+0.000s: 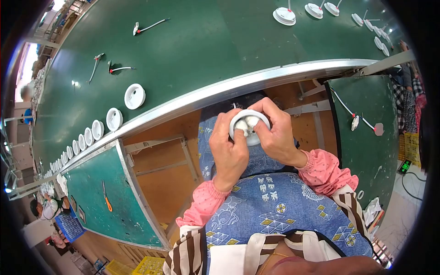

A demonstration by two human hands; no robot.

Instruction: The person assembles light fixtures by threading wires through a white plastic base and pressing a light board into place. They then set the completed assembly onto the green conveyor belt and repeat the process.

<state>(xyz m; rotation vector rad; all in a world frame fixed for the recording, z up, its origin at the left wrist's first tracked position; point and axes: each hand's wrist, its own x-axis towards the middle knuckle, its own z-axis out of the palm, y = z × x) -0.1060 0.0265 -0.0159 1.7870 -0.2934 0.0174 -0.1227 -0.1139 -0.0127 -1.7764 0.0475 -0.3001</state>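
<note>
- At far left, a row of white round cups (97, 129) runs along the metal edge (197, 94) of the green table (192, 46). The rightmost cup lies slightly apart from the others, open side up.
- Below this row, an orange-handled tool (108, 203) lies on the lower-left green panel (98, 183), handle toward the person.
- Above the row, three small cabled parts (136, 30) lie separately on the table.
- At center, the left hand (229, 151) grips the left side of the held white cup (260, 137). The fingers are curled behind the rim; the thumb bears on the front, at the opening.
- The held white cup is between both hands, above the person's lap and clear of the table, with its opening toward the camera. White material (251, 121) sits inside; its exact form cannot be told.
- The right hand (278, 134) grips the right side of the same cup. The fingers are bent around the rim; the thumb reaches into the opening.
- At upper right, white round covers (284, 17) lie spaced apart on the table, several with cables extending from them.
- At right, two more cabled pieces (355, 123) lie near each other on the right green panel (366, 160).
</note>
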